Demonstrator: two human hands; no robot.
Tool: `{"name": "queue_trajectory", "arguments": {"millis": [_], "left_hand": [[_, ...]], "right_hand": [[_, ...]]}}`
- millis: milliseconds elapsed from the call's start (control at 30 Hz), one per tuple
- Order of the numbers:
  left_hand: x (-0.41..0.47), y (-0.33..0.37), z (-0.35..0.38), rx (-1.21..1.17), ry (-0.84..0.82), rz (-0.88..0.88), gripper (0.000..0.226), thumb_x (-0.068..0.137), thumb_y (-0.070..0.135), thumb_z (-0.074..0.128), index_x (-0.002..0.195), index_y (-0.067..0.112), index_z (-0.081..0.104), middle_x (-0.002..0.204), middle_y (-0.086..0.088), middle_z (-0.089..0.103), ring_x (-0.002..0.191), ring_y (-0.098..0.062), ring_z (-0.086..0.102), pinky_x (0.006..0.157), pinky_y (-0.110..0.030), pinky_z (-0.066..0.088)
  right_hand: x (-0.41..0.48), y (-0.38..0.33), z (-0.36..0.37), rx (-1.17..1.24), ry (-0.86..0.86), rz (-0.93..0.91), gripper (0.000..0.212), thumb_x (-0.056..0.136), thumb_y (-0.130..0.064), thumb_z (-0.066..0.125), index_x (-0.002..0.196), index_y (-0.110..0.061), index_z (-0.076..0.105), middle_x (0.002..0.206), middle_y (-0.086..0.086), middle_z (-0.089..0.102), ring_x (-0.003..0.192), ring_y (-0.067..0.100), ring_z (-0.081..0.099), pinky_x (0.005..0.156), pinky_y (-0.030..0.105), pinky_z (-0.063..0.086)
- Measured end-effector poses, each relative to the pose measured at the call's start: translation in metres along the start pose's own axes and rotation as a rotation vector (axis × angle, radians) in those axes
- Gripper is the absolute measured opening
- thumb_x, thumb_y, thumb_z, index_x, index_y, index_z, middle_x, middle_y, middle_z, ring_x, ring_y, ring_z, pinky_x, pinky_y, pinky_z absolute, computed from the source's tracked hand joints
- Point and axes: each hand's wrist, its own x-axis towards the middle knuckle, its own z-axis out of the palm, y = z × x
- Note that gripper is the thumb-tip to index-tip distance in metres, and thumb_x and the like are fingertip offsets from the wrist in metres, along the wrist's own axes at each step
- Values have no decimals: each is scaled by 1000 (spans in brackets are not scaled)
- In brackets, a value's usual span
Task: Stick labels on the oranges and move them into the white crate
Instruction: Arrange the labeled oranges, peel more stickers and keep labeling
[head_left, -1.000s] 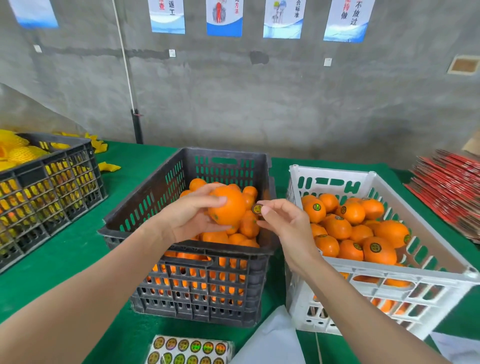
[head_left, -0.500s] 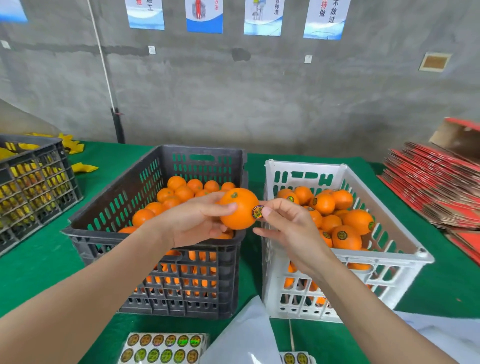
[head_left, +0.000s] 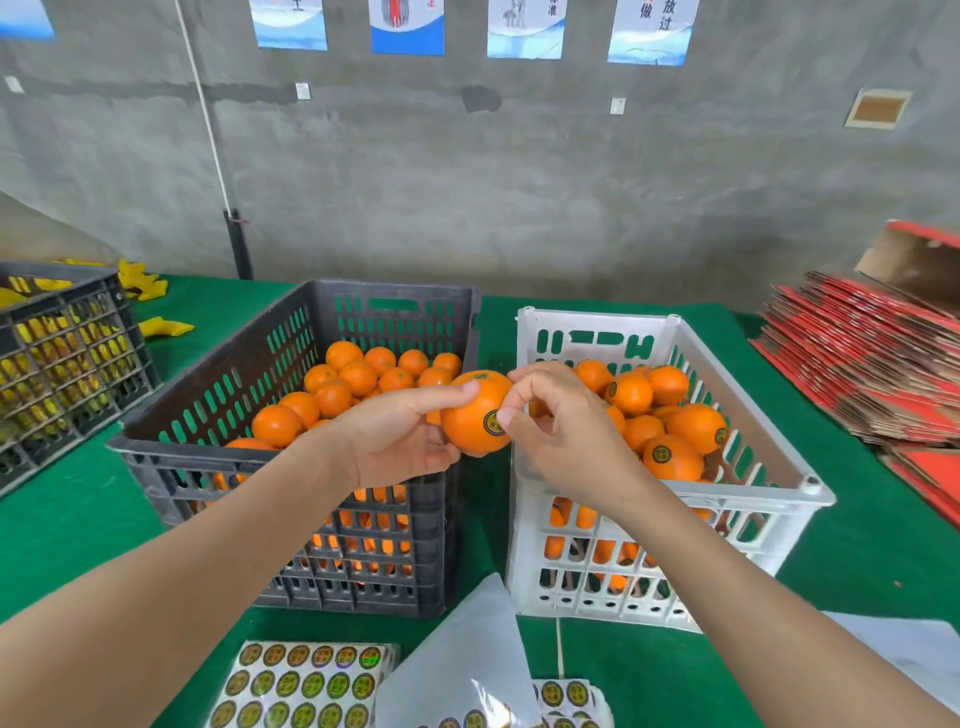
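One orange (head_left: 470, 421) sits in our left hand (head_left: 400, 441), fingers and thumb wrapped round it, above the gap between the black crate (head_left: 291, 332) and the white crate (head_left: 597, 318). Our right hand (head_left: 561, 431) curls against its right side, thumb pressing the round label (head_left: 492, 422) onto the peel. Labelled oranges (head_left: 670, 457) lie in the white crate; sticker sheets (head_left: 306, 680) lie on the green table (head_left: 857, 545) near us

1 orange (head_left: 470, 415), a round label (head_left: 493, 422) on its side, is held up at the white crate's (head_left: 597, 321) left rim. Labelled oranges (head_left: 670, 457) fill that crate. Label sheets (head_left: 306, 680) lie at the counter's (head_left: 78, 545) near edge.
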Motion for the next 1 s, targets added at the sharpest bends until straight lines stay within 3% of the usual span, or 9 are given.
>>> {"name": "queue_trajectory", "arguments": {"millis": [300,333,433,533,667,733,800,900,1000], "left_hand": [[8,0,16,221,31,27,64,64,50,67,118,16,59,77,-5,69,56,-8,59,53,-18,46],[9,1,16,254,36,31,64,63,52,67,115,16,61,79,-5,68,56,-8,57,53,-18,45],[13,0,17,340,47,34,60,66,52,64,115,19,64,95,-8,62,65,-10,49,55,-19,41],[18,-1,23,359,28,44,56,69,51,63,115,18,64,100,-13,59,69,-15,45,54,-20,40],[36,9,46,409,0,61,59,71,59,60,114,18,62,104,-12,71,90,-31,60,73,-33,44],[62,14,60,392,116,105,57,84,60,48,113,13,58,85,-8,73,81,-24,67,70,-30,51],[90,12,74,337,273,159,42,100,44,36,117,8,51,74,-11,66,66,-22,62,60,-29,53],[120,-16,82,818,337,346,26,98,9,43,120,2,54,87,-12,63,75,-24,59,67,-29,49],[129,-42,78,1178,253,405,20,93,11,54,110,11,65,93,0,66,88,-15,61,76,-17,44]], "right_hand": [[-9,11,1,-104,199,-128,9,87,-18,62,85,-18,53,100,-2,54,86,9,50,66,34,50],[-9,14,0,-73,206,-120,12,85,-20,63,92,-19,53,102,-3,53,85,8,50,66,32,50],[-6,21,-6,79,134,36,62,78,-32,68,128,-36,31,121,-11,45,92,5,54,72,29,53],[-12,33,-5,122,37,30,64,80,-38,62,136,-32,31,128,-11,44,110,6,50,85,35,53],[-4,52,-7,76,54,-27,68,71,-40,70,130,-33,36,120,-15,44,105,-2,47,80,11,45],[20,69,-21,10,122,10,69,65,-31,79,122,-36,40,111,-15,42,97,-1,44,72,5,36],[51,97,-37,5,182,73,68,63,-27,81,116,-39,41,107,-14,39,98,2,38,70,-1,31],[101,151,-51,17,287,292,74,65,-21,82,127,-25,43,121,1,45,108,16,44,77,5,31],[138,201,-44,6,275,460,83,65,-22,84,133,-17,38,129,8,48,116,25,48,83,28,41]]}}
